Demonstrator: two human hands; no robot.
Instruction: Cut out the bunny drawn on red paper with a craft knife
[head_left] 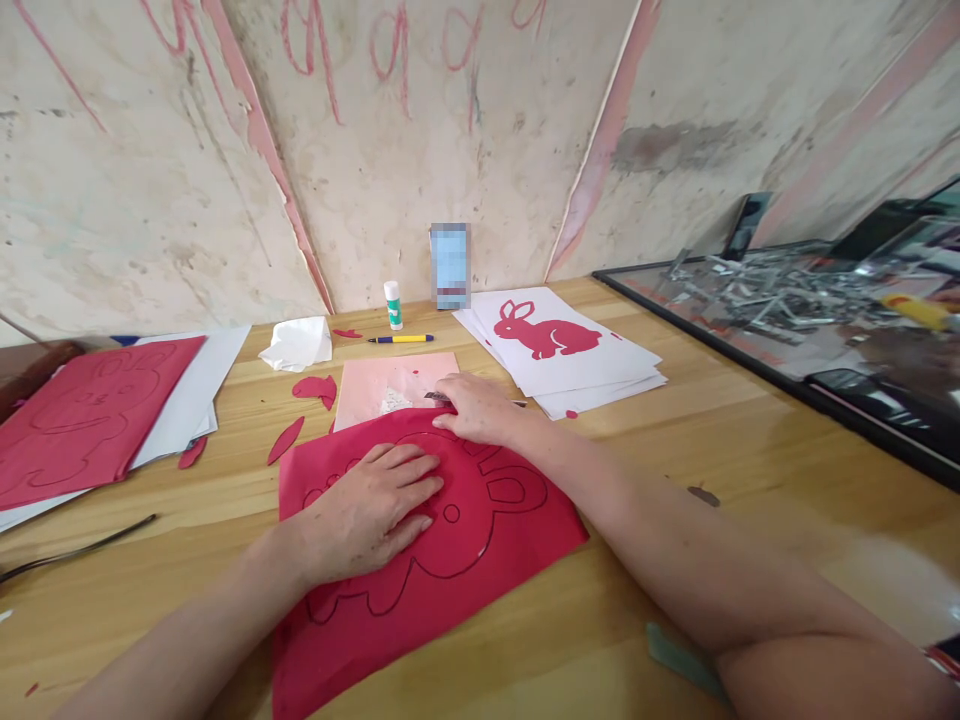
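Observation:
A red paper sheet (352, 650) with a rabbit outlined in black lies at a slant on the table before me. My left hand (386, 495) rests flat on it, fingers stretched out over the drawn body. At the sheet's far edge, my right hand (476, 405) is closed around a slim dark tool (438, 399), perhaps a craft knife; its kind is mostly hidden by my fingers. Beneath that far edge sticks out a pale pink board (375, 378) with a scuffed white patch.
Around lie red paper scraps (286, 440), a glue stick (393, 306), a yellow-blue pen (401, 339), crumpled tissue (296, 343) and a propped phone (450, 265). White sheets with a red rabbit cutout (559, 335) sit behind; another red outlined sheet (97, 410) is left, a black-framed panel (720, 350) right.

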